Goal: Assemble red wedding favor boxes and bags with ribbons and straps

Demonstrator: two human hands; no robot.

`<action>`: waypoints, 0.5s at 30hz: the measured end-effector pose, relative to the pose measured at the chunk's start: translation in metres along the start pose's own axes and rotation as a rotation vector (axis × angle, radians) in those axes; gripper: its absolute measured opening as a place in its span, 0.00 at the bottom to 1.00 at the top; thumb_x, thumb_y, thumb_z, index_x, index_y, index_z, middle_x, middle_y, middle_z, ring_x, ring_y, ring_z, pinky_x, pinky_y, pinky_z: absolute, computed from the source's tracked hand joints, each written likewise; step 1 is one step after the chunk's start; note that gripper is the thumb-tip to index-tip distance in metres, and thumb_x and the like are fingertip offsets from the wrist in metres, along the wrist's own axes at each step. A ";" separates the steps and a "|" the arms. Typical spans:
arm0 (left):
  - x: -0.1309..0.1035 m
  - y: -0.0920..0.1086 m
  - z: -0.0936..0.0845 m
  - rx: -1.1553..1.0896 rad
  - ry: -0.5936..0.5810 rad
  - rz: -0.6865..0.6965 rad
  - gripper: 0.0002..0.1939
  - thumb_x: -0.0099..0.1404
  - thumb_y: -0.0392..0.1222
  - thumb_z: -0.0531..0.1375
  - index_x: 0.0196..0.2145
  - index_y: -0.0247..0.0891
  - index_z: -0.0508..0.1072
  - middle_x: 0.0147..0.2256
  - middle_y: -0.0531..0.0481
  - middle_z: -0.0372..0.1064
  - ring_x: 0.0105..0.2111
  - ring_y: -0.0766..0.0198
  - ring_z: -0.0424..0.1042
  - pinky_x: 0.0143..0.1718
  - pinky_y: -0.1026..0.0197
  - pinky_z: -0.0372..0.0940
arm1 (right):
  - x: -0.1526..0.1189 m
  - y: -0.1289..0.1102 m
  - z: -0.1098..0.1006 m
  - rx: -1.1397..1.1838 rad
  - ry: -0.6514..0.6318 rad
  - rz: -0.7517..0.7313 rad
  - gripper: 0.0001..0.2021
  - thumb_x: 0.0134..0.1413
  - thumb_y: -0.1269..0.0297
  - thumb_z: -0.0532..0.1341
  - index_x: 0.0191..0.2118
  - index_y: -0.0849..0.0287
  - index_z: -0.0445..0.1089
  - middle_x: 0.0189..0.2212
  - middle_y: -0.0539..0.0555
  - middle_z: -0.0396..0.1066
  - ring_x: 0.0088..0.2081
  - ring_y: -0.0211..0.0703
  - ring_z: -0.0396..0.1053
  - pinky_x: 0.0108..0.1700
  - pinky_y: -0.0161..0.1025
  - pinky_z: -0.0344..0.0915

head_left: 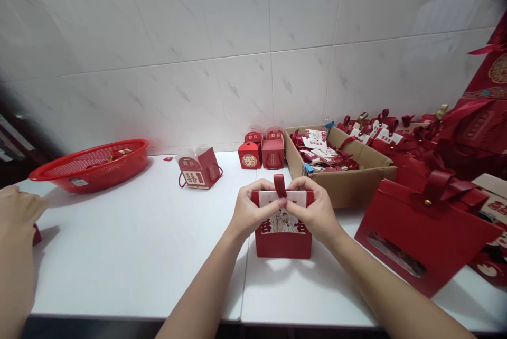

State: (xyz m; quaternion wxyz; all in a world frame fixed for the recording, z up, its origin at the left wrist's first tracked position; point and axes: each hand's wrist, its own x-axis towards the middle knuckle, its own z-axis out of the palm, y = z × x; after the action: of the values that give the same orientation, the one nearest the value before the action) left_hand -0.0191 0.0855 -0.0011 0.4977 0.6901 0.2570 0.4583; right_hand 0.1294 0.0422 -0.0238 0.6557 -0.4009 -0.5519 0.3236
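Observation:
A red gift box (283, 246) with a white printed card on its front and a strap loop (279, 186) at the top stands upright on the white table. My left hand (257, 204) grips its upper left side, the thumb pressed near the base of the loop. Mirroring it, my right hand (311, 207) holds the upper right side, and both thumbs meet at the middle. The fingers behind the box are partly hidden. To the right leans a larger red box (420, 233) with a clear window and a strap closure.
A cardboard carton (352, 186) holds red straps and cards, with several red boxes (384, 135) behind it. Small red boxes (273, 151) stand by the wall; an open-topped box (198, 170) sits left of them. Further left are a red basket (95, 170) and another person's hand (19, 212).

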 end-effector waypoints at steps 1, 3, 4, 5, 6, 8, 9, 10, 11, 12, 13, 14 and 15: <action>0.000 0.000 0.000 0.007 0.012 -0.011 0.11 0.50 0.42 0.68 0.26 0.33 0.71 0.26 0.50 0.67 0.25 0.66 0.66 0.26 0.64 0.62 | 0.000 0.000 0.000 -0.003 0.004 -0.012 0.09 0.42 0.69 0.65 0.32 0.59 0.65 0.27 0.47 0.65 0.26 0.34 0.62 0.28 0.29 0.60; 0.000 -0.001 0.002 0.011 0.049 -0.031 0.12 0.49 0.42 0.68 0.26 0.33 0.71 0.25 0.50 0.67 0.25 0.66 0.66 0.26 0.65 0.62 | 0.001 -0.001 0.001 -0.004 0.008 -0.029 0.09 0.42 0.71 0.65 0.31 0.59 0.64 0.26 0.46 0.64 0.26 0.33 0.62 0.27 0.28 0.59; 0.000 -0.001 0.003 0.007 0.067 -0.041 0.12 0.49 0.43 0.68 0.25 0.33 0.71 0.25 0.51 0.67 0.24 0.67 0.66 0.25 0.65 0.62 | 0.001 -0.001 0.001 0.001 0.005 -0.029 0.09 0.42 0.71 0.65 0.31 0.59 0.64 0.26 0.46 0.64 0.26 0.33 0.62 0.27 0.28 0.59; 0.000 -0.001 0.004 0.000 0.084 -0.052 0.12 0.50 0.43 0.68 0.25 0.33 0.71 0.24 0.51 0.67 0.24 0.67 0.65 0.25 0.65 0.62 | 0.001 -0.001 0.001 0.011 -0.002 -0.022 0.09 0.42 0.71 0.64 0.31 0.59 0.64 0.25 0.46 0.64 0.25 0.32 0.61 0.26 0.28 0.59; 0.000 -0.001 0.005 -0.007 0.099 -0.060 0.12 0.49 0.43 0.68 0.24 0.33 0.70 0.23 0.52 0.66 0.23 0.68 0.65 0.24 0.66 0.61 | 0.001 -0.001 0.001 0.021 -0.009 -0.012 0.09 0.42 0.71 0.64 0.31 0.58 0.64 0.25 0.45 0.63 0.25 0.32 0.61 0.26 0.28 0.58; 0.000 0.001 0.007 -0.023 0.122 -0.070 0.12 0.49 0.43 0.68 0.23 0.33 0.70 0.23 0.53 0.66 0.22 0.69 0.65 0.24 0.66 0.61 | 0.001 -0.001 0.002 0.034 -0.017 0.000 0.09 0.43 0.71 0.64 0.31 0.58 0.63 0.24 0.45 0.63 0.24 0.32 0.60 0.25 0.27 0.58; 0.000 0.002 0.008 -0.033 0.128 -0.072 0.12 0.49 0.43 0.68 0.23 0.34 0.70 0.22 0.53 0.66 0.22 0.69 0.65 0.23 0.67 0.60 | 0.000 0.000 0.002 0.037 -0.016 0.002 0.09 0.43 0.70 0.64 0.31 0.58 0.63 0.24 0.45 0.63 0.24 0.32 0.60 0.25 0.27 0.58; 0.000 0.003 0.008 -0.040 0.130 -0.074 0.12 0.49 0.43 0.68 0.22 0.34 0.70 0.22 0.53 0.65 0.22 0.69 0.64 0.23 0.67 0.60 | 0.000 0.000 0.002 0.038 -0.015 0.002 0.09 0.43 0.70 0.64 0.32 0.58 0.63 0.24 0.46 0.63 0.24 0.32 0.60 0.25 0.28 0.58; 0.001 0.004 0.009 -0.043 0.129 -0.074 0.12 0.49 0.43 0.68 0.21 0.34 0.69 0.21 0.54 0.65 0.21 0.70 0.64 0.22 0.67 0.59 | 0.000 0.001 0.002 0.037 -0.013 0.000 0.09 0.43 0.70 0.64 0.32 0.58 0.63 0.25 0.46 0.63 0.24 0.32 0.60 0.25 0.28 0.59; 0.001 0.004 0.009 -0.040 0.127 -0.072 0.13 0.49 0.42 0.68 0.20 0.34 0.69 0.20 0.54 0.64 0.21 0.71 0.63 0.22 0.68 0.59 | 0.000 0.001 0.002 0.035 -0.011 -0.002 0.09 0.44 0.70 0.64 0.32 0.58 0.63 0.25 0.46 0.63 0.24 0.32 0.60 0.25 0.28 0.59; 0.002 0.005 0.008 -0.031 0.127 -0.070 0.13 0.49 0.42 0.68 0.19 0.34 0.68 0.20 0.55 0.63 0.20 0.71 0.62 0.21 0.68 0.57 | 0.000 0.001 0.002 0.035 -0.011 -0.004 0.09 0.44 0.70 0.64 0.32 0.58 0.63 0.25 0.46 0.64 0.24 0.32 0.60 0.26 0.28 0.60; 0.003 0.006 0.008 -0.019 0.128 -0.066 0.14 0.48 0.41 0.68 0.18 0.33 0.68 0.19 0.55 0.62 0.20 0.72 0.61 0.20 0.68 0.57 | 0.000 0.001 0.002 0.034 -0.011 -0.005 0.09 0.44 0.70 0.64 0.32 0.58 0.63 0.26 0.46 0.64 0.24 0.32 0.60 0.26 0.28 0.60; 0.004 0.006 0.008 -0.010 0.131 -0.063 0.14 0.48 0.41 0.68 0.17 0.33 0.67 0.19 0.55 0.62 0.20 0.72 0.60 0.20 0.69 0.56 | 0.000 0.001 0.002 0.031 -0.010 -0.005 0.09 0.44 0.70 0.64 0.32 0.58 0.63 0.26 0.46 0.64 0.24 0.32 0.60 0.26 0.28 0.60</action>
State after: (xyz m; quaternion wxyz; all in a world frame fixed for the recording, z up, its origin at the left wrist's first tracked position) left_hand -0.0112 0.0828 0.0052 0.4972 0.6478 0.3084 0.4878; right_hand 0.1273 0.0427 -0.0249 0.6599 -0.3878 -0.5511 0.3324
